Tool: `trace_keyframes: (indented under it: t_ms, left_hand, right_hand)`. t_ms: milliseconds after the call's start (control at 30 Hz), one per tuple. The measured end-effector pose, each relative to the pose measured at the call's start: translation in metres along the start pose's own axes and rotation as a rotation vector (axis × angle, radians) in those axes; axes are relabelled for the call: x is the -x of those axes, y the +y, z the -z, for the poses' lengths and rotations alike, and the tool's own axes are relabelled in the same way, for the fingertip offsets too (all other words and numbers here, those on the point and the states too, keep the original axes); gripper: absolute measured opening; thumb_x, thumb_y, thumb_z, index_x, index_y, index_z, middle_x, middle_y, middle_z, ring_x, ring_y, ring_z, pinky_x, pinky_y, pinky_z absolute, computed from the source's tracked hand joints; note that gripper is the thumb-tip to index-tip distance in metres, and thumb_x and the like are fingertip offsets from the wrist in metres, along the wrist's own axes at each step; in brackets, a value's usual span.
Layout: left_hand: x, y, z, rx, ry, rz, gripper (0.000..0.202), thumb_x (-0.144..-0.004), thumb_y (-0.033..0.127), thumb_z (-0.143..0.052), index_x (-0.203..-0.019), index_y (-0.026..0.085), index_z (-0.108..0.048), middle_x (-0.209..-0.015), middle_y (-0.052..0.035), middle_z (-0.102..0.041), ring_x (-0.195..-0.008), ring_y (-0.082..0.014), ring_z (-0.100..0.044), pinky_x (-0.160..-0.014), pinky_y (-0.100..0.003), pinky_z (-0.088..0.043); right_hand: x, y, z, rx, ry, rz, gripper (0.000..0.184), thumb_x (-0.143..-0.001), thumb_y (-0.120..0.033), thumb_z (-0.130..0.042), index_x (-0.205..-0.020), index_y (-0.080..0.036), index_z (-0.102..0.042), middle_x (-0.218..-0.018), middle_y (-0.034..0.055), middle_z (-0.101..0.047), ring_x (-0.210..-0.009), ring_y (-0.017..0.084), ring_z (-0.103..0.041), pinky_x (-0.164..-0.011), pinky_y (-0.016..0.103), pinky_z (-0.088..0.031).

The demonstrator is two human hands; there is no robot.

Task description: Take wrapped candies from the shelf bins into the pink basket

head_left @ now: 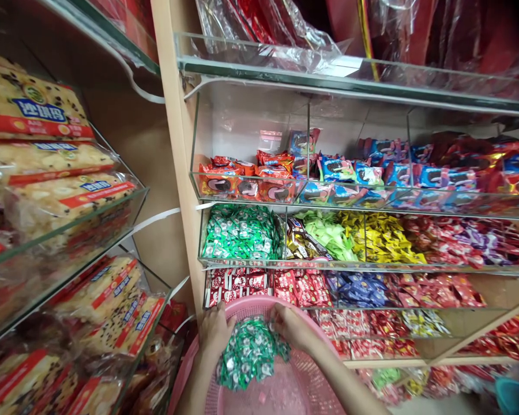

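Note:
A pink plastic basket (305, 374) with a perforated wall stands in front of me, below the shelves. Inside it, against the far side, lies a heap of small green-wrapped candies (246, 354). My left hand (216, 329) is closed on the basket's rim at the far left, its thumb on the inner side. My right hand (292, 327) is closed at the far rim on the right, beside the heap; its fingers are curled and somewhat blurred. Part of the basket's bottom shows below the candies. The near rim is cut off by the frame.
Ahead, a glass-fronted shelf bin holds similar green candies (242, 233), beside yellow-wrapped candies (384, 236). Packaged cakes (333, 170) fill the bins above. Large packaged pastries (34, 109) crowd the left shelves. A wooden post (175, 144) separates the units. A blue tub (516, 395) stands lower right.

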State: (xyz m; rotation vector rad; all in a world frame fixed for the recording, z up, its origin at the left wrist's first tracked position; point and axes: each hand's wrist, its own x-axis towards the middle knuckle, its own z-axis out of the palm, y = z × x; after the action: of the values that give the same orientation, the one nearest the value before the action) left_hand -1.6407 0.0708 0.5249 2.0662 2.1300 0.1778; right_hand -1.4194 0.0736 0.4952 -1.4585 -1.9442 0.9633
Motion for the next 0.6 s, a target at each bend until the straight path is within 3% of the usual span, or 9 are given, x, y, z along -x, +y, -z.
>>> trace_keyframes:
  t_ms: [300,600]
  left_hand:
    - [0.000,0.000,0.000,0.006,-0.014,0.002,0.049,-0.086,0.038,-0.039,-0.125,0.009,-0.045,-0.110,-0.0152,-0.060,-0.102,-0.0248,-0.055,-0.083,-0.033,-0.040]
    - [0.002,0.001,0.003,-0.010,-0.018,-0.011,0.049,-0.086,0.038,-0.039,-0.125,0.009,-0.045,-0.109,-0.0143,-0.061,-0.103,-0.0240,-0.055,-0.085,-0.032,-0.040]
  right_hand:
    - [-0.008,0.017,-0.022,-0.191,0.008,-0.052,0.006,-0.075,-0.015,-0.042,-0.079,-0.020,-0.040,-0.063,-0.0076,-0.043,-0.043,0.006,-0.044,-0.040,0.015,-0.035]
    - [-0.006,0.015,-0.026,-0.172,0.022,-0.033,0.005,-0.077,-0.018,-0.039,-0.074,-0.019,-0.042,-0.056,-0.0067,-0.043,-0.045,0.008,-0.047,-0.041,0.016,-0.034]
